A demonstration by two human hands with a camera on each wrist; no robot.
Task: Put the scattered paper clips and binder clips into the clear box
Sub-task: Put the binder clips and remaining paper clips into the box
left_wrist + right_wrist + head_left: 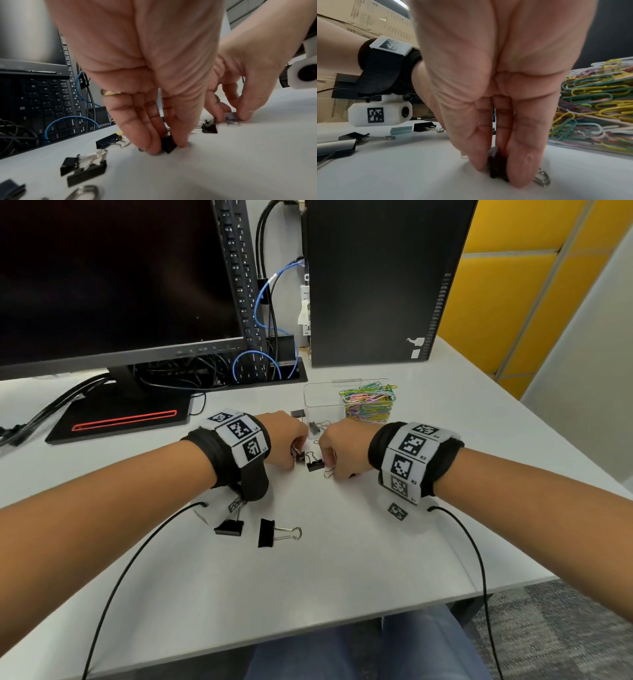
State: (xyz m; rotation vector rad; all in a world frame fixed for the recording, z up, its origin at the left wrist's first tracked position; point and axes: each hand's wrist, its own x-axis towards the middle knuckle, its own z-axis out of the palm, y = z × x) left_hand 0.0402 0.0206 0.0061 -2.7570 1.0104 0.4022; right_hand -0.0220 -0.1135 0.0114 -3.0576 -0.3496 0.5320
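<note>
Clips on the white desk and a clear box

We see a clear box (322, 402) standing upright with a few binder clips at its bottom. Just beside it sits a heap of colourful paper clips (370, 402). Two big black binder clips (267, 532) lie flat nearer to us. One small black binder clip (315, 463) lies between our hands. We pinch another small black clip (169, 143) against the desk.

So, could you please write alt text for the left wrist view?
The left hand pinches a small black binder clip on the white table, while the right hand pinches another clip beyond; more binder clips lie nearby.
</note>
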